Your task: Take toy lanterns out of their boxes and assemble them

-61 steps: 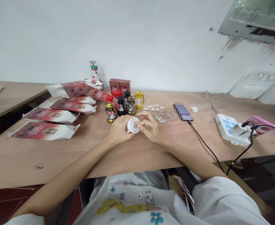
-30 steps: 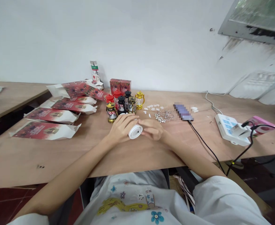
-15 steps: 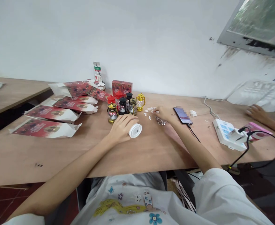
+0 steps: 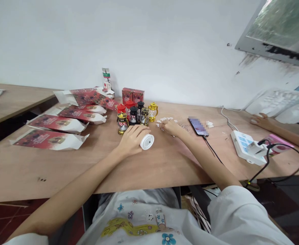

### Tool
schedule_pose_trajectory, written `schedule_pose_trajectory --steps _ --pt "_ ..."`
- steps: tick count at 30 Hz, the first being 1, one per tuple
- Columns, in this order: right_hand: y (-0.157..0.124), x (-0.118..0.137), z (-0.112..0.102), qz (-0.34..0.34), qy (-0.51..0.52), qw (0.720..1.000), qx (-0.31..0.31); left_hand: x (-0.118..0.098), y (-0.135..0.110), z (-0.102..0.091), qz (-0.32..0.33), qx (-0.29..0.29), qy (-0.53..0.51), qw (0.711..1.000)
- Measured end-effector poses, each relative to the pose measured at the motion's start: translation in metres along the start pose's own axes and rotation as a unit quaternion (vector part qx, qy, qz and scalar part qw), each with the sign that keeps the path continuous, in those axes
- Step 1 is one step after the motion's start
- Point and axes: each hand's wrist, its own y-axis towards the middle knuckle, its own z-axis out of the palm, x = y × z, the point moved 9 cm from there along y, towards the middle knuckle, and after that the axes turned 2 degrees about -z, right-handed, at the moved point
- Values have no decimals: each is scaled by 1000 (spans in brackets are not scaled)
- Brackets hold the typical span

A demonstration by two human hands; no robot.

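Observation:
My left hand (image 4: 131, 140) is wrapped round a small lantern lying on its side. Its round white base (image 4: 147, 142) faces me, while my fingers hide the rest of it. To the right, my right hand (image 4: 172, 128) is low over the table with its fingers drawn together at the small white paper pieces (image 4: 168, 119). Whatever is at those fingertips is too small to make out. Just beyond my left hand stand several small lanterns, among them a bronze one (image 4: 122, 124), a black one (image 4: 133, 115) and a gold one (image 4: 153, 111).
Flattened red printed boxes (image 4: 53, 140) lie on the left, with two red boxes (image 4: 133, 94) standing at the back. A phone (image 4: 197, 126) on a cable and a white power strip (image 4: 246, 148) are to the right. Another person's hand (image 4: 260, 119) rests at the far right.
My right hand has moved left, from beside the small metal pieces to the white paper pieces. My left hand stays on the lantern. The other person's hand has shifted left.

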Motion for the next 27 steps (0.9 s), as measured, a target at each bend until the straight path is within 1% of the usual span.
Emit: schedule_pose_trajectory --steps 4,9,12,15,17,19,22,24,26,27 --pt "-1 0 -2 1 6 1000 -9 1 0 0 -4 4 3 1000" --pt "-8 -4 -3 18 53 998 2 1 0 0 -6 6 6 1000" --pt "-11 -2 -4 16 71 997 -2 -1 1 -2 2 -2 10 1000" --pt "-11 0 -2 17 74 997 9 -2 1 -2 7 -6 9 1000" --pt "-9 -1 -1 21 70 997 16 -1 0 0 2 1 5 1000" --pt "-7 -3 -3 18 68 997 9 1 0 2 -8 15 1 1000" --pt "-6 -5 -8 12 92 995 -27 3 -1 5 -21 30 0 999" --pt "-10 -4 -13 17 136 988 -75 5 0 4 -29 34 0 999" --pt "-18 -1 -24 32 192 968 -160 7 0 3 -42 36 1 998" --pt "-25 2 -31 40 218 951 -216 8 0 3 -50 38 2 998"
